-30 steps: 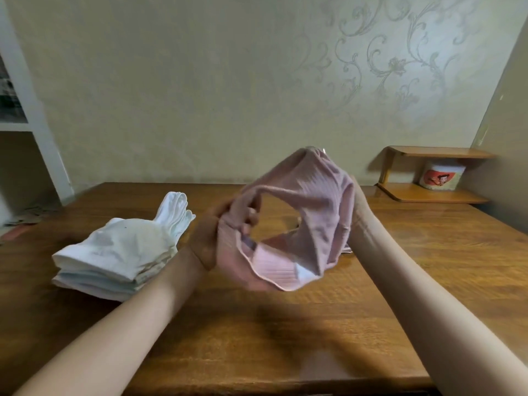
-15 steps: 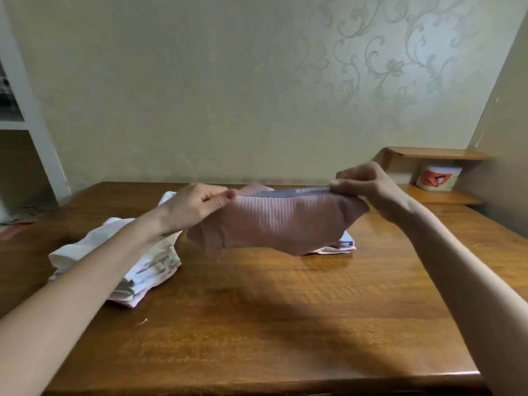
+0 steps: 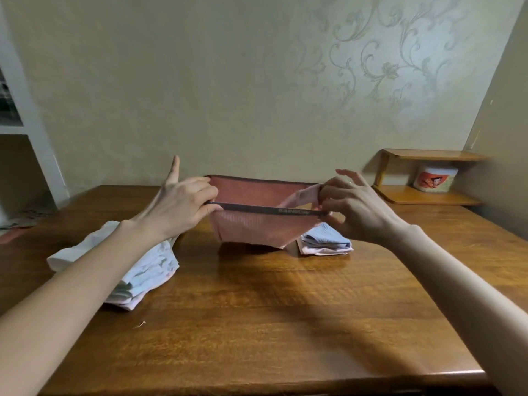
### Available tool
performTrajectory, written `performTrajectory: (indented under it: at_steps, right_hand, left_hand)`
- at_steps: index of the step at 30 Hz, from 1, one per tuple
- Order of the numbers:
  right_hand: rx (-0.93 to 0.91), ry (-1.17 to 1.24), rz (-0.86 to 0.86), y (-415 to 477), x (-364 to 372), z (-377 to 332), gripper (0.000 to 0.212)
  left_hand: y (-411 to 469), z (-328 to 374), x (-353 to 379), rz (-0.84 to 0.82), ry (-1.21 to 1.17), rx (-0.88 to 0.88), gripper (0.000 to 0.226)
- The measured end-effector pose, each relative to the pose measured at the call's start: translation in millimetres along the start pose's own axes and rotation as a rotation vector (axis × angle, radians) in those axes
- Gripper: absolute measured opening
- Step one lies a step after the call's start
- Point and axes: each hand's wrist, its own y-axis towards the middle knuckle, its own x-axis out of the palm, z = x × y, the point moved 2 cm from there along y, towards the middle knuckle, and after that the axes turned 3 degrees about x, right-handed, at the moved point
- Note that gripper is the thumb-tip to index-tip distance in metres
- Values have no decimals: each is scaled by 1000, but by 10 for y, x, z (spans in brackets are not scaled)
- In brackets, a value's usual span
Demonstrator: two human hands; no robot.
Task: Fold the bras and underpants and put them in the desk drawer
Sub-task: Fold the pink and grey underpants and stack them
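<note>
Pink ribbed underpants (image 3: 257, 228) with a dark waistband hang stretched open above the wooden desk (image 3: 271, 315). My left hand (image 3: 183, 205) pinches the waistband's left end, index finger pointing up. My right hand (image 3: 347, 205) pinches the right end. The garment's lower edge nearly touches the desk. A stack of folded white garments (image 3: 148, 270) lies on the left, partly under my left forearm. A small folded pile, light blue on pale pink (image 3: 327, 244), lies behind the right side of the underpants. No drawer is in view.
A small two-tier wooden shelf (image 3: 428, 178) stands at the back right with a white jar (image 3: 435, 178) on it. A white bookcase (image 3: 25, 115) borders the left. The papered wall runs behind the desk. The desk's front edge is near the bottom.
The underpants went from bunched over my hands to pulled flat, and now the waistband is spread open front to back. Both hands moved slightly forward and down.
</note>
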Motion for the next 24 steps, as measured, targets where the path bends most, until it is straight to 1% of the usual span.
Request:
performTrajectory:
  at_steps: [2, 4, 6, 7, 8, 9, 10, 11, 12, 14, 16, 18, 20, 21, 22, 23, 24]
  right_hand:
    - [-28, 6, 43, 27, -42, -81, 20]
    - [-58, 34, 68, 54, -72, -154, 16]
    - [-28, 168, 17, 72, -110, -204, 18]
    - [30, 312, -37, 79, -131, -209, 22]
    - [121, 529, -108, 86, -163, -208, 23]
    - [221, 824, -189, 87, -183, -201, 20]
    - [301, 1109, -237, 78, -198, -186, 20]
    - [343, 1321, -245, 59, -221, -167, 22]
    - [358, 1462, -240, 34, -240, -141, 26]
    - [372, 1625, -250, -1, -253, -88, 36]
    - [410, 1658, -238, -20, -262, -31, 42]
    - [453, 1633, -203, -42, -264, 37, 43]
    - [482, 1625, -163, -53, -274, 79, 39]
    - [497, 1602, -139, -53, -273, 103, 37]
    - [509, 1543, -109, -54, -282, 128, 35]
    - [514, 1446, -76, -54, -295, 157, 34]
    - [514, 1324, -44, -56, -311, 192, 29]
  left_hand:
    - [26, 6, -20, 32, -39, -33, 12]
    - [48, -7, -16, 28, -85, -100, 4]
    - [46, -32, 19, 57, -138, -135, 15]
    - [35, -43, 23, 84, -227, -172, 23]
    - [30, -30, -18, 122, -403, -252, 32]
    - [14, -23, -81, 170, -678, -377, 33]
    - [11, -6, -141, 208, -993, -497, 25]
    - [22, -10, -152, 245, -1293, -575, 18]
    - [25, -21, -173, 288, -1514, -621, 20]
    - [10, -44, -236, 338, -1801, -644, 27]
    - [-16, -72, -302, 338, -2005, -627, 28]
    - [-55, -133, -333, 322, -2149, -589, 29]
    - [-82, -131, -351, 248, -2319, -540, 15]
    - [-74, -115, -372, 237, -2346, -538, 10]
    - [-69, -110, -401, 265, -2281, -550, 19]
    - [-67, -103, -424, 274, -2125, -552, 29]
    - [-67, -100, -442, 266, -1911, -541, 31]
